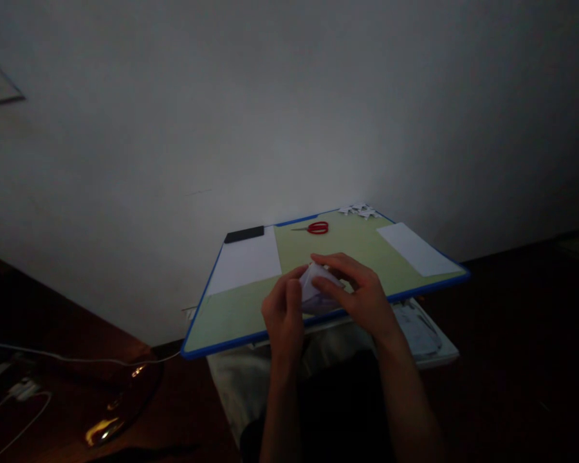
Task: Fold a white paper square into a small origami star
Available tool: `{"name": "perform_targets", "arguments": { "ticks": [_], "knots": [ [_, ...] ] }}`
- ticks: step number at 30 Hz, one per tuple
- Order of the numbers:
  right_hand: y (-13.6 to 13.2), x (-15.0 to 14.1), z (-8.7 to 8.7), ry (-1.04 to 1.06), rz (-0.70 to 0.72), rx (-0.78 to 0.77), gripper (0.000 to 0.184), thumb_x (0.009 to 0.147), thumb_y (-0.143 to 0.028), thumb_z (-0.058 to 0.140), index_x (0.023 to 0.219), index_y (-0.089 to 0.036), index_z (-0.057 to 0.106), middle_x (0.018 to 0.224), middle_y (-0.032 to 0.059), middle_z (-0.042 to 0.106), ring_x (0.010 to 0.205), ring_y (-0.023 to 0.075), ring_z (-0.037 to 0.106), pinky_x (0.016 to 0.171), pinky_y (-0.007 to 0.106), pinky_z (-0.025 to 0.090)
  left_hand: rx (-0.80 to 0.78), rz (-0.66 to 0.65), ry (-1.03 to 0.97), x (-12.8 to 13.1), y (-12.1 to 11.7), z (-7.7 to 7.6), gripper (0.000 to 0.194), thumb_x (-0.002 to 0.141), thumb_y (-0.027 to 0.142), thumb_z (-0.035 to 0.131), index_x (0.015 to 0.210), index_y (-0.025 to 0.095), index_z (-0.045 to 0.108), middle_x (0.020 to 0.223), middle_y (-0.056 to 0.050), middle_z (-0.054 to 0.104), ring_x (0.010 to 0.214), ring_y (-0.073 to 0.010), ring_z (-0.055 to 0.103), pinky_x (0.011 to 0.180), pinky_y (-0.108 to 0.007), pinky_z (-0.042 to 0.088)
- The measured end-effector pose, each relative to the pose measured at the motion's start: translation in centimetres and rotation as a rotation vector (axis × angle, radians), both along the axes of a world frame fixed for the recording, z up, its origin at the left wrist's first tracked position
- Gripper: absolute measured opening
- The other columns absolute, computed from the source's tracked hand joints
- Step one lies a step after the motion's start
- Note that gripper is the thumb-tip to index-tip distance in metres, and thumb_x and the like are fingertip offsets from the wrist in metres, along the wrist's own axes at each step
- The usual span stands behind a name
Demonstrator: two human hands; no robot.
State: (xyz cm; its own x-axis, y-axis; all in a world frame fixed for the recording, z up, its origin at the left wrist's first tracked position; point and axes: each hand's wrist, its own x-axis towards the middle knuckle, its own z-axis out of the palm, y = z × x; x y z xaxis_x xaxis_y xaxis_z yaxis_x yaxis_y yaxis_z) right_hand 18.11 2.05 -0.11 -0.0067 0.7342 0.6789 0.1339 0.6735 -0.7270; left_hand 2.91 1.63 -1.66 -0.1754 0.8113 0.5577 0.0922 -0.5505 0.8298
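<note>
A folded piece of white paper [313,283] is held up between my two hands, over the near edge of a green table with a blue rim [236,328]. My left hand [285,307] grips its left side, thumb against the paper. With thumb and fingers closed, my right hand [359,286] pinches the paper's upper right part. Some of the folds are hidden behind my fingers. Beyond my hands lies a pair of scissors [317,227] with red handles, blades pointing left.
White sheets lie at the table's left [246,260] and right [417,249]. A dark flat object [244,235] rests at the back left. Several small white paper pieces [359,210] are heaped at the back right. The wall [270,128] stands behind. A white cable [87,360] runs at left.
</note>
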Motion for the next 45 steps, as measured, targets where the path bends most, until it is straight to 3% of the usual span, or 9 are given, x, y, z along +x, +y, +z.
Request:
{"name": "perform_targets", "arguments": {
  "ticks": [3, 7, 11, 16, 22, 30, 45],
  "knots": [
    [0.0, 0.3, -0.1, 0.023, -0.008, -0.01, 0.037, 0.094, -0.026, 0.077, 0.13, -0.031, 0.075, 0.116, 0.0028, 0.077, 0.099, 0.0185, 0.071, 0.087, 0.032, 0.058, 0.013, -0.043, 0.047, -0.1, -0.2, 0.3, 0.033, 0.092, 0.046, 0.077, 0.114, 0.022, 0.082, 0.112, -0.009, 0.083, 0.1, -0.0261, 0.078, 0.085, -0.033, 0.06],
    [0.3, 0.8, -0.4, 0.052, 0.006, -0.032, 0.037, 0.091, -0.027, 0.081, 0.127, -0.032, 0.077, 0.119, 0.0026, 0.078, 0.106, 0.0205, 0.071, 0.093, 0.034, 0.057, 0.021, -0.047, 0.061, -0.2, -0.5, 0.9, 0.024, 0.095, 0.04, 0.073, 0.108, 0.021, 0.083, 0.103, -0.007, 0.084, 0.092, -0.0222, 0.078, 0.081, -0.029, 0.06],
    [0.2, 1.3, -0.8, 0.059, 0.11, -0.009, 0.033, 0.091, -0.028, 0.083, 0.123, -0.035, 0.079, 0.112, 0.0008, 0.079, 0.104, 0.0199, 0.072, 0.092, 0.034, 0.057, -0.011, -0.09, -0.004, -0.7, -0.8, 1.2, 0.018, 0.093, 0.037, 0.076, 0.095, 0.021, 0.083, 0.091, -0.004, 0.083, 0.081, -0.0198, 0.077, 0.07, -0.027, 0.06],
    [-0.3, 1.4, -0.6, -0.004, 0.169, 0.038, 0.034, 0.09, -0.025, 0.084, 0.121, -0.036, 0.079, 0.111, -0.0002, 0.079, 0.103, 0.0194, 0.073, 0.09, 0.034, 0.058, 0.05, -0.073, 0.11, -1.3, -0.9, 1.3, 0.006, 0.091, 0.025, 0.078, 0.094, 0.024, 0.083, 0.087, 0.0, 0.082, 0.076, -0.0155, 0.075, 0.07, -0.025, 0.059],
    [-0.6, 0.9, -0.3, 0.002, 0.088, 0.042, 0.023, 0.088, -0.025, 0.086, 0.109, -0.031, 0.078, 0.11, -0.0004, 0.08, 0.105, 0.02, 0.073, 0.096, 0.036, 0.056, 0.201, 0.036, 0.248, -1.3, -1.1, 1.6, 0.01, 0.092, 0.015, 0.076, 0.095, 0.023, 0.08, 0.085, 0.002, 0.081, 0.075, -0.012, 0.074, 0.073, -0.022, 0.059],
    [-0.7, 0.6, -0.4, 0.071, 0.164, -0.002, 0.012, 0.094, -0.024, 0.08, 0.103, -0.03, 0.075, 0.11, -0.0002, 0.078, 0.107, 0.0187, 0.072, 0.096, 0.035, 0.055, 0.3, 0.099, 0.351, -1.3, -1.4, 2.1, 0.007, 0.091, 0.012, 0.076, 0.091, 0.02, 0.078, 0.082, 0.003, 0.079, 0.071, -0.0102, 0.072, 0.071, -0.02, 0.057],
    [-1.2, 0.7, -0.3, 0.077, 0.263, -0.075, 0.004, 0.098, -0.026, 0.073, 0.101, -0.027, 0.071, 0.107, 0.0021, 0.072, 0.103, 0.0201, 0.069, 0.09, 0.034, 0.053, 0.291, 0.016, 0.354, -1.0, -1.8, 2.6, 0.011, 0.089, 0.009, 0.073, 0.087, 0.019, 0.077, 0.078, 0.002, 0.077, 0.068, -0.0106, 0.07, 0.067, -0.02, 0.056]
  ]
}}
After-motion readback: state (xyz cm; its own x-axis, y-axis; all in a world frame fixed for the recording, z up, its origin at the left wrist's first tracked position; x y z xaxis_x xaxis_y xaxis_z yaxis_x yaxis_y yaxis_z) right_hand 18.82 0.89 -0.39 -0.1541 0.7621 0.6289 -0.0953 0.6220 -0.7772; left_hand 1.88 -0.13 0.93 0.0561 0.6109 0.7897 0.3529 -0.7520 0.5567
